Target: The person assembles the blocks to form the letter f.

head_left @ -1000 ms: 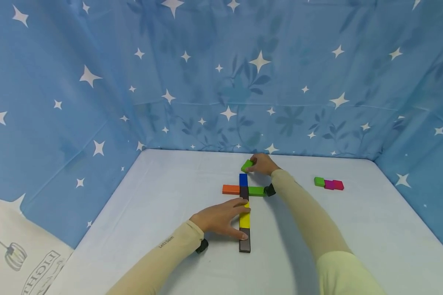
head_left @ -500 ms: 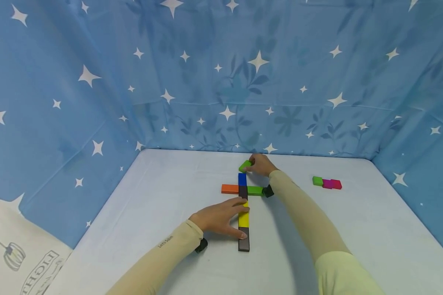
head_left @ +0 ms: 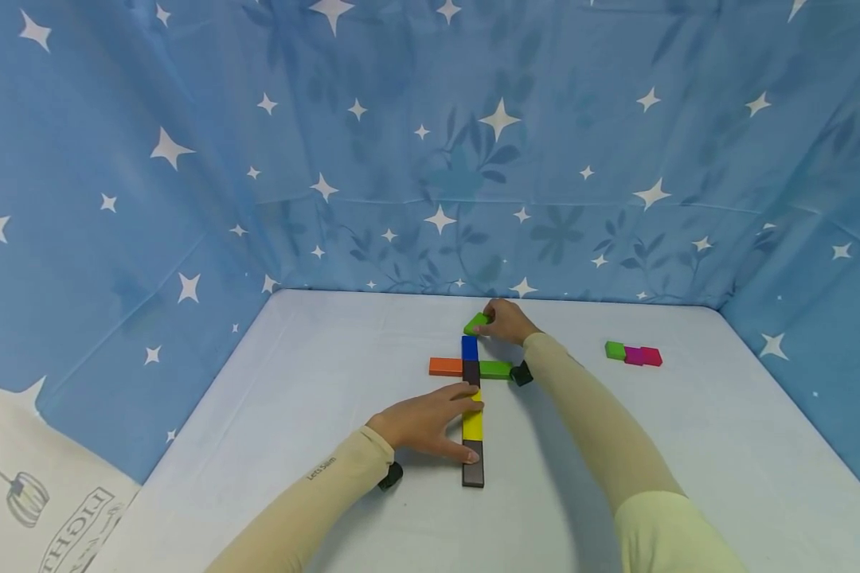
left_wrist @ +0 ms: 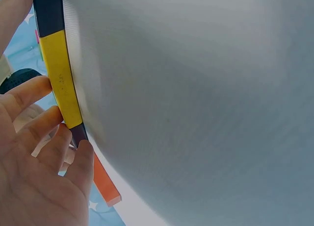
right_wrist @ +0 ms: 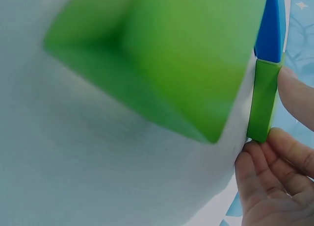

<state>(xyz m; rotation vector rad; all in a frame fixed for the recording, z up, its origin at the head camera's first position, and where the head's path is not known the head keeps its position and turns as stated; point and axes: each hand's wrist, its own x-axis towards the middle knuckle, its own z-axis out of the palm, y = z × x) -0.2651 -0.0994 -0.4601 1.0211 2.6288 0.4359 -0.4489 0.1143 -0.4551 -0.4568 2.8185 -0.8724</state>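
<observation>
In the head view, a column of flat blocks lies on the white table: a blue block [head_left: 469, 348] at the far end, a dark block [head_left: 471, 374], a yellow part [head_left: 473, 423] and a dark brown block [head_left: 473, 475] nearest. An orange block [head_left: 446, 367] and a green block [head_left: 496, 370] form side arms. My left hand [head_left: 421, 423] has its fingers spread along the column, fingertips at its edge beside the yellow part [left_wrist: 61, 81]. At the far end, my right hand [head_left: 510, 321] pinches another green block [right_wrist: 264, 98], its end right at the blue block [right_wrist: 271, 32].
To the right lie a small green block [head_left: 615, 350], a purple block [head_left: 634, 356] and a red block [head_left: 651, 356] in a row. A blue starry curtain [head_left: 373, 143] stands behind the table [head_left: 315, 350]. Black wrist cameras [head_left: 521, 373] hang under both wrists.
The green block in my right hand has shifted slightly left and closer to the blue block. My left hand stays on the column. The head view has drifted a little.
</observation>
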